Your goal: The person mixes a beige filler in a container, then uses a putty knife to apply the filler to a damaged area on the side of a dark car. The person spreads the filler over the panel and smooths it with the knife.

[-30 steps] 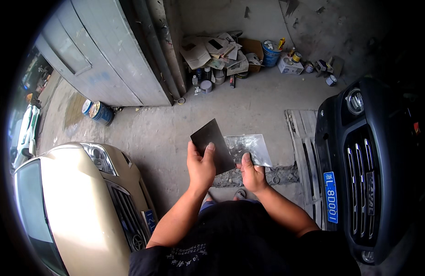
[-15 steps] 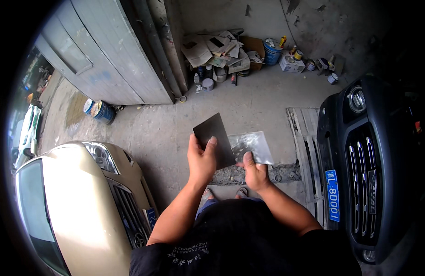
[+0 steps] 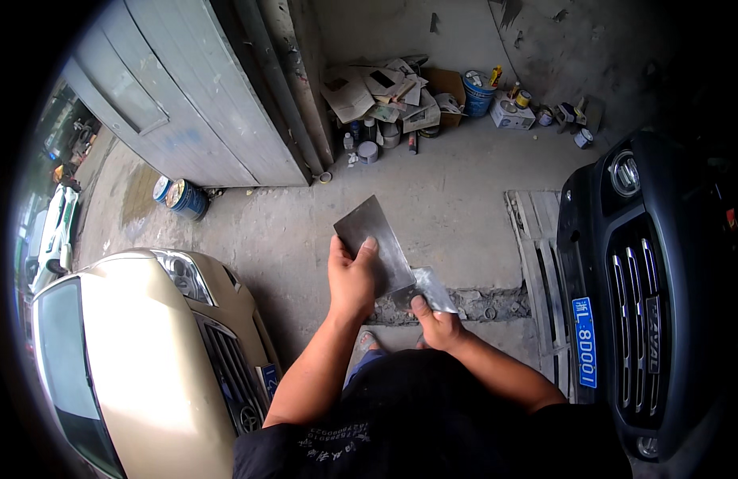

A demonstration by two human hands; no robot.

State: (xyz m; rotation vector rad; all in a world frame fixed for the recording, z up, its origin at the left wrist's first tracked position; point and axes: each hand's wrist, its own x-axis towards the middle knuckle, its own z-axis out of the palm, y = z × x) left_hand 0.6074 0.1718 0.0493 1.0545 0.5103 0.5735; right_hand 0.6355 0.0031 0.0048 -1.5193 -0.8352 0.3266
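My left hand (image 3: 352,279) grips a flat dark grey rectangular plate (image 3: 375,239), its thumb lying on the upper face and its fingers underneath. The plate has a dull metallic sheen and is tilted, one corner pointing away from me. My right hand (image 3: 438,326) pinches a smaller, shiny silver sheet (image 3: 435,291) with the thumb on top. The sheet's left part meets the near right corner of the plate and passes partly beneath it. Whether the two press together cannot be made out. The fingers under both pieces are hidden.
A beige car (image 3: 129,343) stands at my left, a dark car (image 3: 609,231) at my right beside a wooden pallet (image 3: 537,263). Papers (image 3: 349,94), cans and a blue bucket (image 3: 478,92) line the far wall. Blue paint buckets (image 3: 187,198) sit by the grey door (image 3: 185,96).
The silver sheet and my right hand have come nearer and leftward, the sheet turning and sliding partly under the plate. My left hand's plate has tilted and now reflects more light.
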